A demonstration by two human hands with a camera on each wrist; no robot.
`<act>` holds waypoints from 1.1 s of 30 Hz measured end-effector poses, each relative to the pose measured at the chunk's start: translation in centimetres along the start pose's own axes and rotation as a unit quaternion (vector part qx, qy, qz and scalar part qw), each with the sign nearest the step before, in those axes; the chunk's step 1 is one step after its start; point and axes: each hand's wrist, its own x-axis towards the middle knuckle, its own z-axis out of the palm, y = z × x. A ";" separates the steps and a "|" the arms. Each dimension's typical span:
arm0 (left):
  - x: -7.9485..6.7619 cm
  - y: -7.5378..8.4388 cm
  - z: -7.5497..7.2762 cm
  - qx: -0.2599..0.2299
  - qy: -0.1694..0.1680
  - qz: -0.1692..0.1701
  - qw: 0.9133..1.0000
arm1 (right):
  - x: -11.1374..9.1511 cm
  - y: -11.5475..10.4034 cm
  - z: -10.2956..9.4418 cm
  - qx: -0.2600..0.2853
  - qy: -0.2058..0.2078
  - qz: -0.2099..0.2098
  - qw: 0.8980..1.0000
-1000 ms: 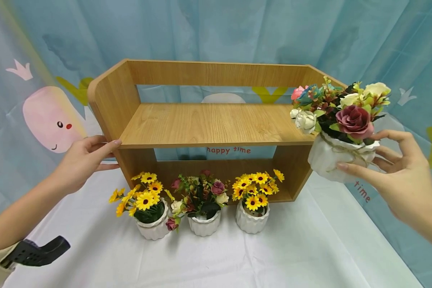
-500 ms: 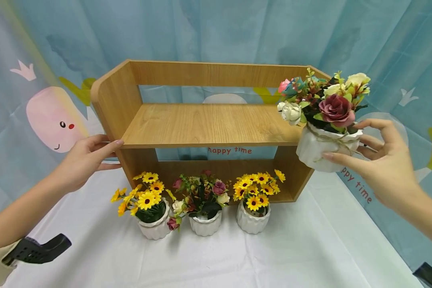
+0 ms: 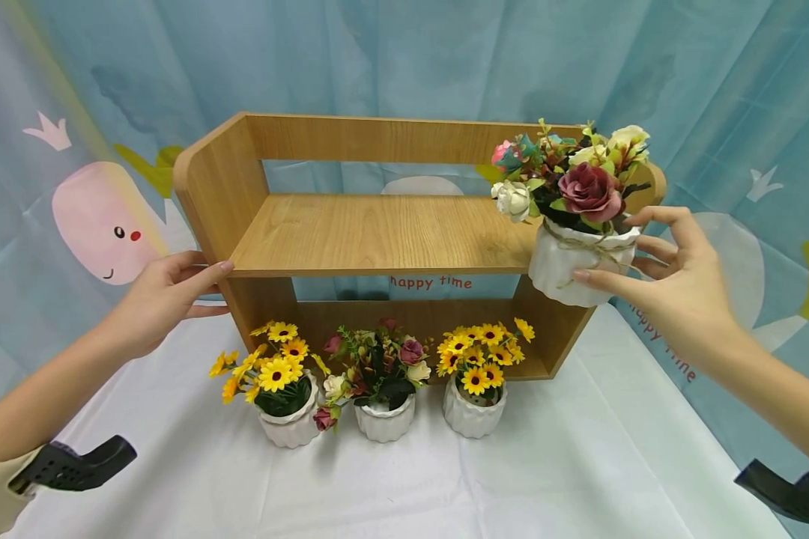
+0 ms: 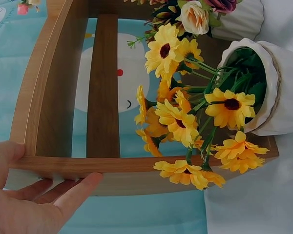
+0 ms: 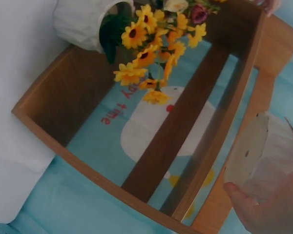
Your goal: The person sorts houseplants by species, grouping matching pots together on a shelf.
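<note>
My right hand grips a white fluted flowerpot tied with twine, full of artificial roses in dark pink, cream and white. It overlaps the right end of the upper board of a wooden two-tier shelf. In the right wrist view the pot's pale underside shows, with the thumb at its edge. My left hand holds the shelf's left side panel, thumb on the front edge and fingers along the outer face, as the left wrist view also shows.
In front of the shelf stand a sunflower pot at left, a rose pot in the middle and another sunflower pot at right. A white cloth covers the table; a blue printed curtain hangs behind.
My right hand has carried the rose pot leftward and slightly up, from beyond the shelf's right side to over its right end. The left hand keeps its hold on the shelf.
</note>
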 end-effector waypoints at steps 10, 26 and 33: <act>0.0 0.2 -0.1 0.001 -0.006 0.000 1.000 | 1.0 -0.8 1.3 0.054 0.008 -0.006 0.999; 0.0 0.2 0.0 0.001 -0.002 0.001 1.000 | 2.3 -1.9 3.0 0.046 0.006 -0.014 0.999; -0.1 0.2 0.0 0.003 -0.002 -0.002 1.000 | 2.8 -2.5 3.6 0.091 -0.009 -0.002 0.996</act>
